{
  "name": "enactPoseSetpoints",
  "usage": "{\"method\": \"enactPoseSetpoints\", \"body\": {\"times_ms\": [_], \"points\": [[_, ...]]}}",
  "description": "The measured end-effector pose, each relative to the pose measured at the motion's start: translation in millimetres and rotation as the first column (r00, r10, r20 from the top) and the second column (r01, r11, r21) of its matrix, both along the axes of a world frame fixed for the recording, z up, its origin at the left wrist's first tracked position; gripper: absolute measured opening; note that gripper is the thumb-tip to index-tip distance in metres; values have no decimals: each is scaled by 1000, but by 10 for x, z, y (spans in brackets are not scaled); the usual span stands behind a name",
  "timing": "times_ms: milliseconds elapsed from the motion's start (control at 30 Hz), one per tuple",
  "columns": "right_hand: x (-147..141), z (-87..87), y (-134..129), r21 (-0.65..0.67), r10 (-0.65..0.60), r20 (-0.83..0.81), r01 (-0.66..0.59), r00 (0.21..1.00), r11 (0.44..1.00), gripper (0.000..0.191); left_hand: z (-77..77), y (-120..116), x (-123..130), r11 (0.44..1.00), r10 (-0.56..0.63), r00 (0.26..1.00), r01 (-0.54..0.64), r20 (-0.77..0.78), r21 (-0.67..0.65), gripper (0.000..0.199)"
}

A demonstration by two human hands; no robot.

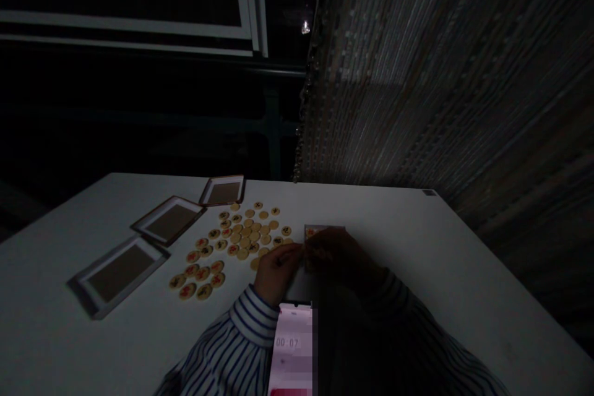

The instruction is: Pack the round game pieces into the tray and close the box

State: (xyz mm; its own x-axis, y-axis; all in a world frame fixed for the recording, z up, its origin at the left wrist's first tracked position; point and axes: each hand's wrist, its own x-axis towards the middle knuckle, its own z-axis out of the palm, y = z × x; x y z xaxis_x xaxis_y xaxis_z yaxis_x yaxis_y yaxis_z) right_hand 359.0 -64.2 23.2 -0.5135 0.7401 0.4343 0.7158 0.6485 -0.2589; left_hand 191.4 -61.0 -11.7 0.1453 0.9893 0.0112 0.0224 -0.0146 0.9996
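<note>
Shallow box (331,227) is sitting just below and right of frame center, a red-marked xiangqi piece (310,232) showing inside. Right hand (335,252) is covering most of it, fingers curling; grip lost in shadow, can't tell. Left hand (278,269) is bunching its fingers at the box's left edge; can't tell if clamping anything. Loose xiangqi pieces (247,232) are lying left of the hands, three open trays (156,239) farther left, lit phone (293,356) bottom center.

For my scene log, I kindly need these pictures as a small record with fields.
Left hand: beside the box at its left; grip unclear
Right hand: over the box, in shadow; grip unclear
Box: mostly covered; red marking visible inside
Round pieces: loose, many; some with red or black characters, others plain side up
Shallow trays: three, left of pieces
Phone: lit, shows 00:07
Lighting: dim
</note>
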Motion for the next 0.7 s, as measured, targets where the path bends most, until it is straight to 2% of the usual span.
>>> {"method": "enactPoseSetpoints", "body": {"times_ms": [133, 333, 500, 700], "points": [[8, 54, 3, -16, 44, -11, -44, 999, 999, 19, -47, 8, -11, 998, 28, 997, -23, -77, 63, 18], [43, 162, 7, -75, -77, 131, 88, 988, 993, 15, -168, -8, -32, 972, 74, 963, -12, -258, 234, 21], [147, 149, 44, -87, -94, 177, 111, 980, 990, 21, -222, -15, -55, 874, 134, 887, 105, -443, 474, 20], [297, 49, 121, -143, -98, 252, 137, 963, 980, 26, -230, -6, -67, 807, 150, 818, 223, -555, 547, 20]]}}
